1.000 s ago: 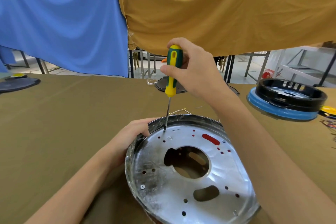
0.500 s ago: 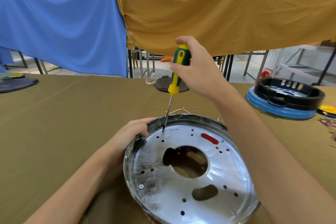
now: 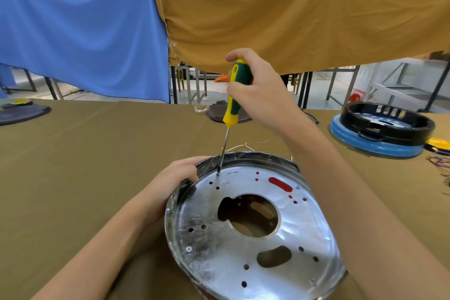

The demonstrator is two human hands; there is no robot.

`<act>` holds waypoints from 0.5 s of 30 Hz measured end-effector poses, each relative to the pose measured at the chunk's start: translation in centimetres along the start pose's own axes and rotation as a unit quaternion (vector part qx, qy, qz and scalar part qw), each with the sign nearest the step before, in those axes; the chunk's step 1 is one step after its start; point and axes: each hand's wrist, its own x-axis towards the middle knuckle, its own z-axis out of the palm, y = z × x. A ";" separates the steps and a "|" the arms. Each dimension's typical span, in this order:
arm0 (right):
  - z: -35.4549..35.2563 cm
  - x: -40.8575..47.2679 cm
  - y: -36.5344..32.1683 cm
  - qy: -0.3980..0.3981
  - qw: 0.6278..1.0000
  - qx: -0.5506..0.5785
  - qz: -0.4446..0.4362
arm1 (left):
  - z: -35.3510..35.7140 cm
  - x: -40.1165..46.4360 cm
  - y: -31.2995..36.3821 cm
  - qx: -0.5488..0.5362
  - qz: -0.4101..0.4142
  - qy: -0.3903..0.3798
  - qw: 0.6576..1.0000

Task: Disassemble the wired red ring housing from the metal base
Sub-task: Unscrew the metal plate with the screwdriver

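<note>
Base [image 3: 255,238] lies flat side up on the table [image 3: 85,165], red housing showing only through its slots. Your left hand [image 3: 170,185] grips the rim; your right hand [image 3: 260,95] clamps the screwdriver [image 3: 235,92]. Keep the near-upright shaft, leaning slightly right, pressed into the screw [image 3: 218,174].

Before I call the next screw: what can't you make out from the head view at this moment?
- Red ring housing: only red slivers through the metal base's slots; the plate hides the rest.
- Screw under the screwdriver tip: too small to tell if it is seated.
- Left hand fingertips: curled behind the rim.
- Right hand grips the handle; palm side hidden.
- Base's near edge: cut off by the frame bottom.
</note>
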 end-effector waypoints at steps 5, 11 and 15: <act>0.2 -0.1 0.2 0.046 0.997 -0.052 -0.018 | 0.0 -0.1 0.0 -0.007 0.017 -0.007 1.000; -0.2 0.1 0.3 0.019 0.997 0.054 0.054 | -0.2 0.0 -0.3 -0.011 0.031 -0.004 0.999; 0.3 -0.1 0.7 0.039 0.999 -0.023 0.007 | -0.4 0.0 -0.3 0.024 0.032 0.005 0.999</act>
